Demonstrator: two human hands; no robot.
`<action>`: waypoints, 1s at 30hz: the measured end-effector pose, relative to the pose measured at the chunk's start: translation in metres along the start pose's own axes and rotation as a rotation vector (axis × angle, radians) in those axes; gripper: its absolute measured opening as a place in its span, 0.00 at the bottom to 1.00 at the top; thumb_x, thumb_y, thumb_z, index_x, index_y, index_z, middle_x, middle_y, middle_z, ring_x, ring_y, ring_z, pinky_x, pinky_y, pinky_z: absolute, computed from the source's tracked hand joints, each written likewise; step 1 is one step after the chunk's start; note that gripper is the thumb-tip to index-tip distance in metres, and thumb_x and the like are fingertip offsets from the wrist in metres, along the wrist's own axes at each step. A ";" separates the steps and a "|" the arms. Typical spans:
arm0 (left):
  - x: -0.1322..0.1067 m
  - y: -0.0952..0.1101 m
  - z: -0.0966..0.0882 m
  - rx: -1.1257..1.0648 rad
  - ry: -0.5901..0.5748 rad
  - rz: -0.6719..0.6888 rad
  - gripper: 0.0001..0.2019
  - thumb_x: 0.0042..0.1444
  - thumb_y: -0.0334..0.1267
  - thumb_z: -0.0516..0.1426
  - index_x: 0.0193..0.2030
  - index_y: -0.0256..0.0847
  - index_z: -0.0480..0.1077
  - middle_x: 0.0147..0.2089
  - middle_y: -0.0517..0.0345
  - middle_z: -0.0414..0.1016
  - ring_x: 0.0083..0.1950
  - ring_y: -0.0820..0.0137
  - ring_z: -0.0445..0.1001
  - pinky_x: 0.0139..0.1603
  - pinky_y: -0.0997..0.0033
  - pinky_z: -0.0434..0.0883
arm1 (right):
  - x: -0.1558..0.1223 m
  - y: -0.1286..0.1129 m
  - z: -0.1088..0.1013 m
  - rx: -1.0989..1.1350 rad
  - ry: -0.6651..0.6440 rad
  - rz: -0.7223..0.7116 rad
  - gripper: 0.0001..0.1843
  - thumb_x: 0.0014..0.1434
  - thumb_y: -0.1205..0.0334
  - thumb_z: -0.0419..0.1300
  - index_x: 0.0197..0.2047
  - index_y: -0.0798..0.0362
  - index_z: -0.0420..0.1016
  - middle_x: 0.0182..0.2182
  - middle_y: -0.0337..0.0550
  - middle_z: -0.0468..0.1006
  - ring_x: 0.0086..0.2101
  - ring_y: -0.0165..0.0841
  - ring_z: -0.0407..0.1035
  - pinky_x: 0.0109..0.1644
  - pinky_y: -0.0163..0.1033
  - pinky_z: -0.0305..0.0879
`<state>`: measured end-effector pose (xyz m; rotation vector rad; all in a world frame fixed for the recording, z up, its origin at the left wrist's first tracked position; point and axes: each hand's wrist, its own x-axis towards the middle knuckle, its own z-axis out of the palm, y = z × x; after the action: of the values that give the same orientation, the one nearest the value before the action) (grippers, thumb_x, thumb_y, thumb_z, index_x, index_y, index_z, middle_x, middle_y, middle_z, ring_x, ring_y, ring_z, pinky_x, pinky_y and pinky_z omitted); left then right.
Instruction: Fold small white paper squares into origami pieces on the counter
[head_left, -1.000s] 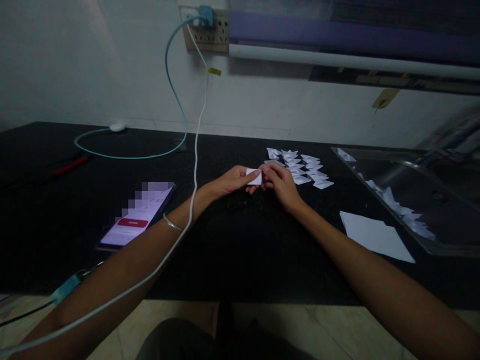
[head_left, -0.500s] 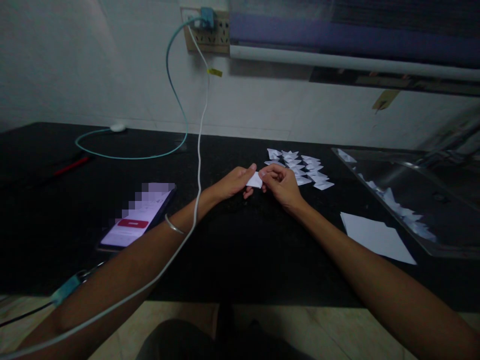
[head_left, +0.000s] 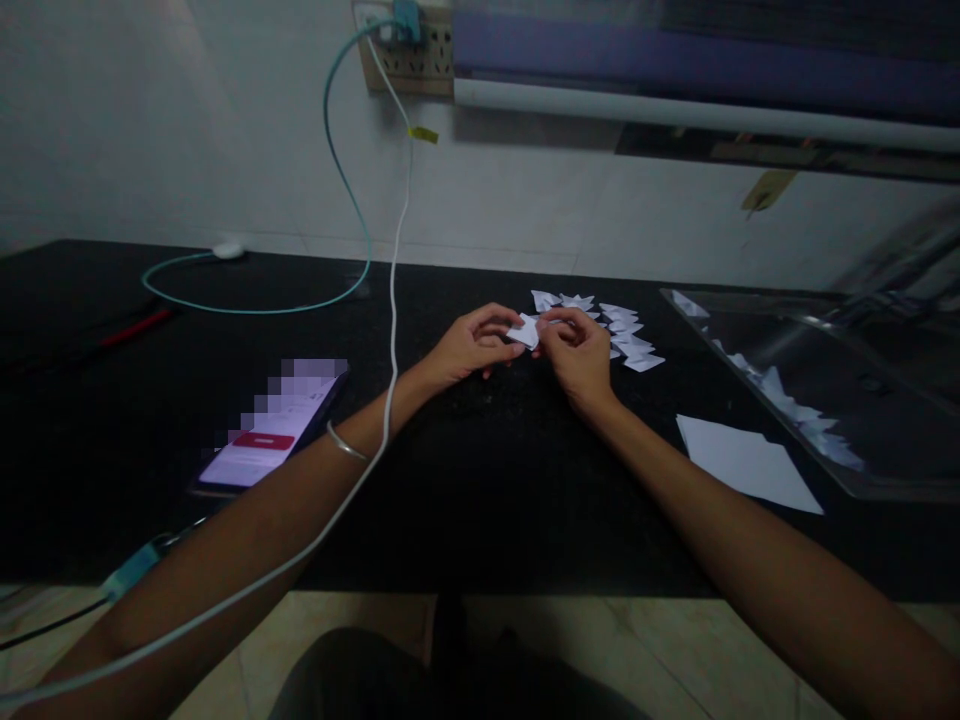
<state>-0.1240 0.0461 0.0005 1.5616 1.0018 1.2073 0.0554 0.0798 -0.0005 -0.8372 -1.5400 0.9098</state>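
Observation:
A small white folded paper piece is pinched between both my hands above the black counter. My left hand grips its left side with curled fingers. My right hand pinches its right side, fingers bent over it. Just behind my right hand lie several small folded white paper pieces in rows. A silver bangle sits on my left wrist.
A lit phone lies left of my arms. A white cable and a teal cable hang from a wall socket. A white sheet lies at right, beside a steel sink holding paper scraps. A red pen is far left.
Both hands have shifted slightly away from me with the paper piece, and the fingers have curled more tightly around it; the piece looks more folded.

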 end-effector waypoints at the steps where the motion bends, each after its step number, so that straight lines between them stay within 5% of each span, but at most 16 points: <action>1: 0.000 -0.001 0.000 0.006 0.008 0.004 0.21 0.49 0.41 0.67 0.49 0.44 0.69 0.47 0.53 0.77 0.33 0.74 0.75 0.23 0.78 0.67 | 0.000 0.001 0.000 0.001 -0.002 0.006 0.07 0.56 0.56 0.64 0.35 0.48 0.73 0.22 0.36 0.74 0.24 0.32 0.71 0.33 0.42 0.71; 11: -0.002 0.003 -0.001 0.063 0.072 0.040 0.13 0.54 0.45 0.66 0.42 0.40 0.75 0.34 0.54 0.78 0.34 0.70 0.78 0.23 0.75 0.65 | -0.007 0.003 -0.005 0.106 -0.100 0.073 0.14 0.55 0.51 0.68 0.41 0.47 0.76 0.26 0.37 0.77 0.29 0.35 0.75 0.40 0.47 0.75; 18: -0.007 0.010 -0.006 0.133 0.126 0.061 0.14 0.55 0.47 0.65 0.40 0.38 0.80 0.35 0.50 0.80 0.32 0.70 0.76 0.24 0.74 0.66 | -0.013 -0.003 -0.005 0.157 -0.169 0.054 0.14 0.51 0.52 0.71 0.40 0.45 0.78 0.37 0.40 0.81 0.37 0.37 0.77 0.44 0.49 0.77; 25: -0.006 0.006 -0.007 0.103 0.146 0.068 0.17 0.54 0.46 0.65 0.46 0.38 0.76 0.39 0.50 0.80 0.38 0.68 0.79 0.25 0.75 0.67 | -0.013 -0.003 -0.003 0.110 -0.155 0.028 0.16 0.49 0.50 0.73 0.39 0.47 0.79 0.38 0.41 0.81 0.37 0.36 0.76 0.43 0.47 0.77; 30: -0.009 0.009 -0.007 0.120 0.175 0.061 0.12 0.54 0.43 0.66 0.39 0.38 0.76 0.38 0.51 0.80 0.34 0.71 0.76 0.25 0.74 0.68 | -0.012 -0.001 -0.004 0.095 -0.155 -0.003 0.14 0.50 0.52 0.72 0.38 0.47 0.80 0.38 0.41 0.81 0.36 0.35 0.75 0.41 0.46 0.76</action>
<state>-0.1316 0.0365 0.0080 1.6102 1.1646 1.3664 0.0612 0.0697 -0.0048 -0.7101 -1.6160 1.0580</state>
